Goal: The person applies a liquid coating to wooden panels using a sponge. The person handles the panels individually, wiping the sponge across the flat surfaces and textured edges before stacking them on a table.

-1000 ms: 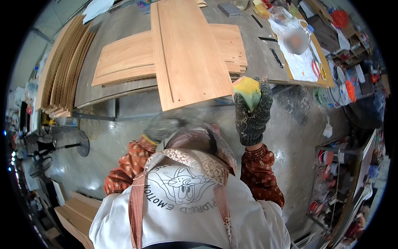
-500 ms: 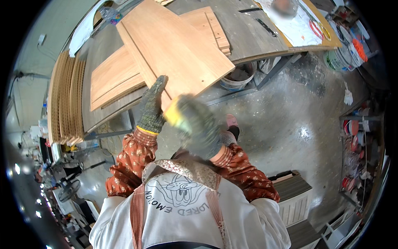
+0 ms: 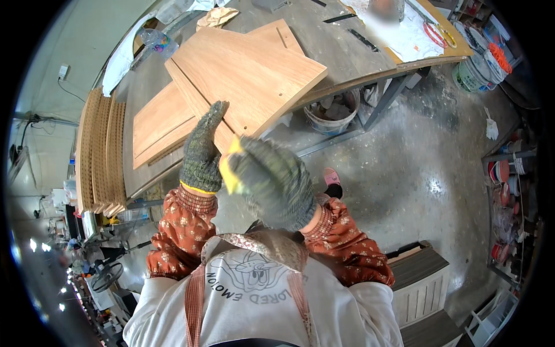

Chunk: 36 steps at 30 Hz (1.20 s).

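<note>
A light wooden board with a long groove and small holes lies tilted across other boards, its near end sticking out toward me. My left hand, in a dark knitted glove, is closed on the board's near left corner with the thumb on top. In my gloved right hand, a piece of yellow sandpaper is pressed to the board's near edge. Motion blurs the right glove, and its fingertips are partly hidden. Beneath lie more grooved wooden boards.
Boards with ridged edges stand stacked at the table's left. A clear plastic bottle and crumpled brown paper lie at the back. Under the grey table stands a bucket. A slatted cabinet is at lower right.
The right hand with the yellow sandpaper has shifted slightly left and down along the board's near edge. The left hand keeps its grip; the whole view has shifted a little.
</note>
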{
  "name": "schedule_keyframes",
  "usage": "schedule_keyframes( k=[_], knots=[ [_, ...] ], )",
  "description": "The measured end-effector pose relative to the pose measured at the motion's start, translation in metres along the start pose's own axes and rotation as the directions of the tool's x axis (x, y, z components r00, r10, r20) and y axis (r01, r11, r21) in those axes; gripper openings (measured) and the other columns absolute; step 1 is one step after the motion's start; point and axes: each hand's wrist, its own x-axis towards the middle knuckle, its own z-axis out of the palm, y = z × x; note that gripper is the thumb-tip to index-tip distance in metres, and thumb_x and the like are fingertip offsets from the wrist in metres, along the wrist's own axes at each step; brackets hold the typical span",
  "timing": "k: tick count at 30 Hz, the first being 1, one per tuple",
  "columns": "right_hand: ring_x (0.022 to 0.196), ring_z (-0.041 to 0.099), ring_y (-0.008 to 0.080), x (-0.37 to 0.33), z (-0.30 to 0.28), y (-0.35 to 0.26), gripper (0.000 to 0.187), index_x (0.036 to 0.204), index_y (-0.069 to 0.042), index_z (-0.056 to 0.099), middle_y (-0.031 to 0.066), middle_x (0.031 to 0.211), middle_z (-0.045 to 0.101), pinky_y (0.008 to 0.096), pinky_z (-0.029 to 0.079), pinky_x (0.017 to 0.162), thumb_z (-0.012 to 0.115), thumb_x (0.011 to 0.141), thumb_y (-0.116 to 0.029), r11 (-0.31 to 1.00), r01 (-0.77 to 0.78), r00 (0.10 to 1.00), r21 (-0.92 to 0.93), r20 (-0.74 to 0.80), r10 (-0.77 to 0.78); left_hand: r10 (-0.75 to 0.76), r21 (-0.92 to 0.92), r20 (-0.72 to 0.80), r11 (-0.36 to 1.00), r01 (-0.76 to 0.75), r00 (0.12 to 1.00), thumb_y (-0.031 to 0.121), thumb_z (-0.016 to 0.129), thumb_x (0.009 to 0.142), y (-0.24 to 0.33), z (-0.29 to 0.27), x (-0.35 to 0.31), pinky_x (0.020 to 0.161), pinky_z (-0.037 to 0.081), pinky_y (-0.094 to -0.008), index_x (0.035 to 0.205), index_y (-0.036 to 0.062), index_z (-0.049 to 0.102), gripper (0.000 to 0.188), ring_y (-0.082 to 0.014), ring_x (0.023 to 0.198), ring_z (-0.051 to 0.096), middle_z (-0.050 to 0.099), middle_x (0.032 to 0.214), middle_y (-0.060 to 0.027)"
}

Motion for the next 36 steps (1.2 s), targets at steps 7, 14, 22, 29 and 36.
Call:
schedule_keyframes(
  k=[7,14,22,29,36],
  knots=[
    [0.114,0.048,0.0252,0.045,-0.042,0.042,0.052,0.131,-0.014,0.041,0.0109,0.127,0.048,0.0393,0.038,0.095,0.055,0.082,-0.019,0.927,-0.365,0.930,0.083,0.076,0.359,-0.028,-0.103,-0.013,0.994,0.027,1.000,0.001,0.067,0.069,0.011,0.001,0.009,0.099,0.037,-0.0324,0.124,0.0017,0.048,0.058,-0.0238,0.118,0.047,0.051,0.125,-0.0150],
    [0.115,0.046,0.0247,0.028,-0.019,-0.008,0.050,0.132,-0.013,0.041,0.0113,0.127,0.046,0.0391,0.036,0.097,0.050,0.083,-0.018,0.959,0.207,0.972,-0.194,0.151,-0.179,-0.092,-0.327,0.053,0.939,0.104,0.994,0.040,0.058,0.082,0.014,-0.001,0.012,0.103,0.032,-0.0359,0.126,-0.0029,0.045,0.063,-0.0242,0.119,0.046,0.050,0.126,-0.0160],
    [0.077,0.057,0.0194,0.021,-0.073,0.081,0.040,0.122,-0.007,0.047,0.0101,0.098,0.057,0.0286,0.048,0.064,0.058,0.083,-0.012,0.811,-0.487,0.830,0.323,-0.117,0.545,-0.008,0.089,0.013,0.996,0.006,1.000,0.020,0.064,0.076,-0.021,-0.012,-0.028,0.099,0.037,-0.0380,0.120,0.0024,0.052,0.048,-0.0294,0.115,0.051,0.055,0.122,-0.0141],
    [0.110,0.051,0.0274,-0.022,-0.055,0.073,0.064,0.130,-0.009,0.040,0.0165,0.121,0.050,0.0385,0.044,0.093,0.066,0.072,-0.005,0.832,-0.452,0.863,0.322,-0.080,0.499,-0.069,0.174,0.117,0.984,0.048,0.991,0.024,0.063,0.077,-0.048,-0.023,-0.059,0.098,0.036,-0.0385,0.120,0.0043,0.052,0.049,-0.0267,0.117,0.050,0.055,0.123,-0.0125],
    [0.101,0.056,0.0217,-0.026,-0.030,0.055,0.040,0.119,0.000,0.048,0.0136,0.116,0.053,0.0270,0.050,0.085,0.060,0.081,-0.002,0.594,-0.500,0.799,0.629,0.070,0.598,-0.236,0.075,0.084,0.970,0.230,0.968,0.025,0.060,0.080,-0.083,-0.032,-0.084,0.097,0.037,-0.0368,0.120,0.0056,0.053,0.045,-0.0248,0.114,0.052,0.056,0.121,-0.0111]
  ],
)
